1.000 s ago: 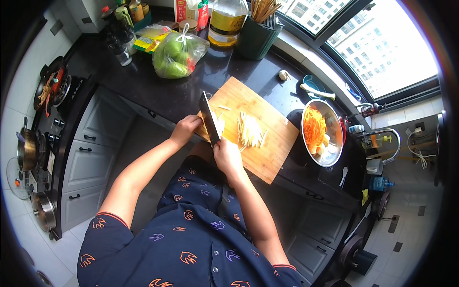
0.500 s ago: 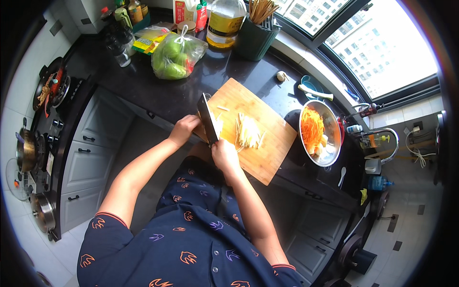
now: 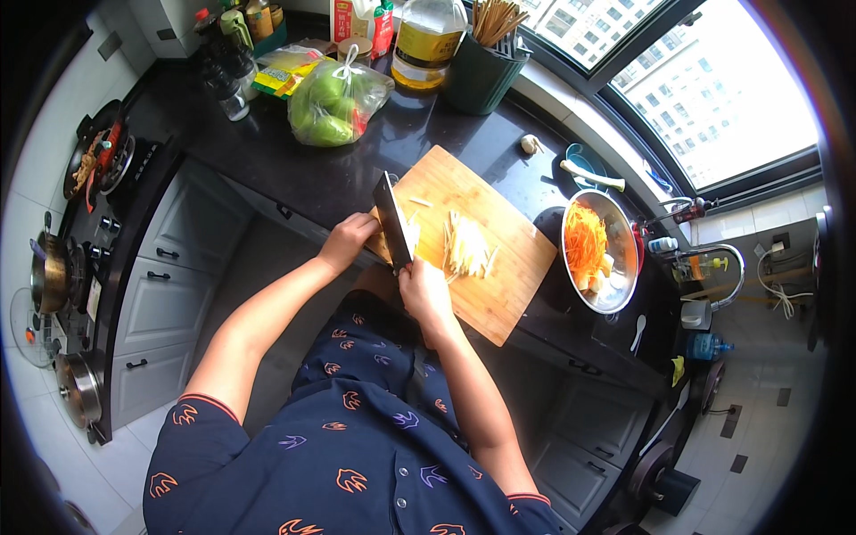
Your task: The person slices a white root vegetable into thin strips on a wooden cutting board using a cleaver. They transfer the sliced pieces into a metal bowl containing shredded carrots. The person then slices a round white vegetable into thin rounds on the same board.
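On dark counter, metal bowl [image 3: 599, 254] of orange shreds, right hand [image 3: 426, 290] gripping cleaver [image 3: 392, 221], left hand [image 3: 349, 239] pressing vegetable.

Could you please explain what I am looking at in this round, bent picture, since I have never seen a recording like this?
There is no machine here: a person wears a wide fisheye camera on the head, looking down at their own two hands, so straight edges curve near the rim. The arms come in from below. On a dark kitchen counter lies a wooden cutting board with a pile of pale vegetable strips. The right hand grips a broad cleaver by its handle, blade down on the board. The left hand rests at the board's edge, steadying the piece being cut. To the right stands a metal bowl with orange shreds; behind, a bag of green vegetables.
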Motion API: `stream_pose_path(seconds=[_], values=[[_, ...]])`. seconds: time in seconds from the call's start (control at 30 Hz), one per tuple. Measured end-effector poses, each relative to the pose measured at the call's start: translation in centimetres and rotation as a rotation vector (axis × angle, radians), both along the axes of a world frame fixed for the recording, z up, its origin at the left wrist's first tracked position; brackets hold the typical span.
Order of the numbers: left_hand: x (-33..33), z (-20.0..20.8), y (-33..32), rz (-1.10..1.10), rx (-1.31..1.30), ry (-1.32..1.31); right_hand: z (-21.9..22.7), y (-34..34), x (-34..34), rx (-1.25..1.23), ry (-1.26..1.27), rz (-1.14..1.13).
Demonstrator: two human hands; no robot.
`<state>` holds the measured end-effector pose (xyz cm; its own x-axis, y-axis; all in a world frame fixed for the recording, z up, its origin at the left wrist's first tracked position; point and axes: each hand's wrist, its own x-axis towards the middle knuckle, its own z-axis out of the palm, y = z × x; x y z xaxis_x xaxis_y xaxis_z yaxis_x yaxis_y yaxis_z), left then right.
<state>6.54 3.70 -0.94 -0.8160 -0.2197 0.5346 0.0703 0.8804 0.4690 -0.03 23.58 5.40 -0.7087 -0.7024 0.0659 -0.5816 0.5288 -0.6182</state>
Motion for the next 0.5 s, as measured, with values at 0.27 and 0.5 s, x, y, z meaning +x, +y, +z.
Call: stream_pose_path(seconds=[0.27, 0.5], values=[[0.1, -0.2, 0.1, 0.004, -0.006, 0.003, 1.9, -0.3, -0.2, 0.181, -0.290, -0.054], [0.2, 0.2, 0.3, 0.018, -0.002, 0.006, 0.9, -0.4, -0.5, 0.251, -0.337, -0.055]])
